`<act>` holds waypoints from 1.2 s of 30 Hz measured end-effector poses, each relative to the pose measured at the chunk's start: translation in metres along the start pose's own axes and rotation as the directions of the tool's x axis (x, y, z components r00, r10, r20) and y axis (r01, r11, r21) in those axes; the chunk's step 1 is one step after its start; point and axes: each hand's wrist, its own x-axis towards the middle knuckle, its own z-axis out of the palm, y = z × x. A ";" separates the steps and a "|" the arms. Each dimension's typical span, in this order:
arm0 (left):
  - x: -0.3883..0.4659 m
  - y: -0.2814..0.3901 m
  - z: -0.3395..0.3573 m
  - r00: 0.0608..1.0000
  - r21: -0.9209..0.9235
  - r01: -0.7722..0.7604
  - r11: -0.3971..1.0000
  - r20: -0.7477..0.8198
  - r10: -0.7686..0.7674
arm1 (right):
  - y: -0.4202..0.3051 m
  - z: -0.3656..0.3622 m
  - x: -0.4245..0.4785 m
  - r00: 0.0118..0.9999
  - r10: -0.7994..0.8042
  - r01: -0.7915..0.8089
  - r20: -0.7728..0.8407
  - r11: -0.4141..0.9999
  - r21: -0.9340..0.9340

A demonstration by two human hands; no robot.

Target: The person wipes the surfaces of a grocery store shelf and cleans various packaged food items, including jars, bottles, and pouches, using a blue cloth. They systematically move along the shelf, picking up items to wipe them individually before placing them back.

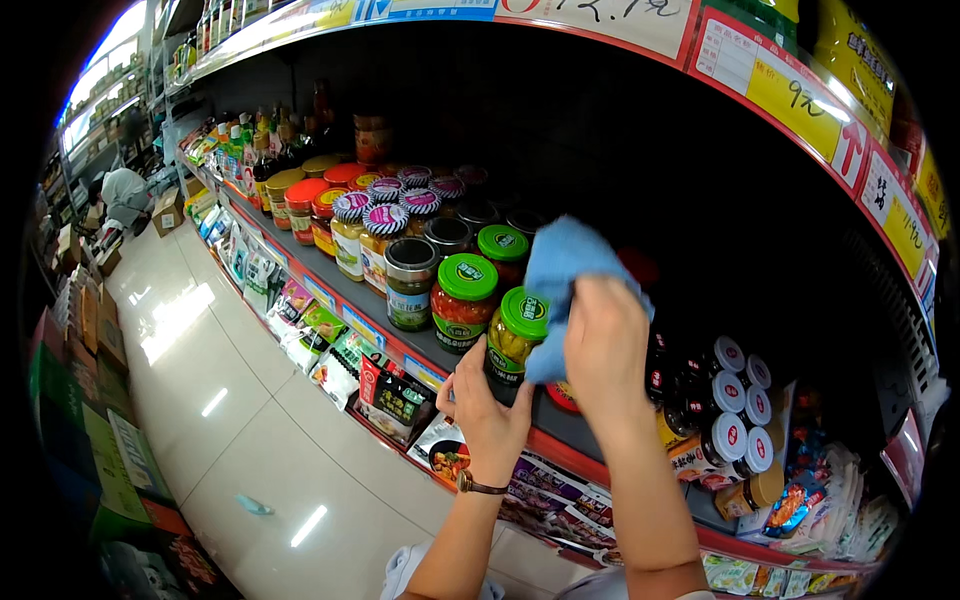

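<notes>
A glass jar of yellow-green pickled peppers with a green lid (524, 313) stands at the front of the dark store shelf. Around its lower front are the fingers of my left hand (487, 424), thumb on one side and fingertips on the other. My right hand (609, 337) grips a blue cloth (574, 262) just right of the jar; the cloth is slightly blurred and overlaps the lid's right edge. Close by on the left are a red-filled jar with a green lid (463, 300) and a dark-lidded jar (410, 285). Part of a red lid (562, 396) shows below the cloth.
Striped-lid jars (386, 217), red-lidded jars (302, 210) and bottles line the shelf leftward. White-lidded jars (727, 439) stand at right, beside packets. A price-tag rail (787, 82) curves overhead. Bagged goods fill the lower shelf. Far left, a person (126, 196) crouches near a cardboard box (168, 211).
</notes>
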 end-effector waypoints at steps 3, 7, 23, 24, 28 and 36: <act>-0.002 0.000 0.007 1.000 -0.001 0.000 1.000 -0.018 0.000 | 0.022 0.011 0.037 0.990 0.039 -0.050 0.138 0.996 0.073; -0.002 0.001 0.006 1.000 -0.011 0.011 1.000 0.005 -0.011 | 0.048 0.043 0.035 0.901 0.073 -0.070 0.427 0.997 -0.024; 0.001 0.001 0.000 1.000 -0.044 0.020 0.999 0.012 -0.019 | 0.059 0.020 0.073 0.964 0.225 -0.211 0.143 0.971 -0.111; 0.000 0.004 0.002 1.000 -0.050 0.020 0.999 0.020 -0.019 | 0.079 0.032 0.080 0.961 0.231 -0.211 0.151 0.967 -0.140; 0.001 0.000 0.004 0.999 -0.065 0.004 0.998 0.038 -0.001 | 0.103 0.069 0.090 0.776 0.322 -0.233 0.543 0.945 -0.228; 0.000 -0.003 0.002 0.999 -0.023 -0.004 1.000 0.032 0.005 | 0.088 0.058 0.074 0.872 0.221 -0.158 0.436 0.971 -0.177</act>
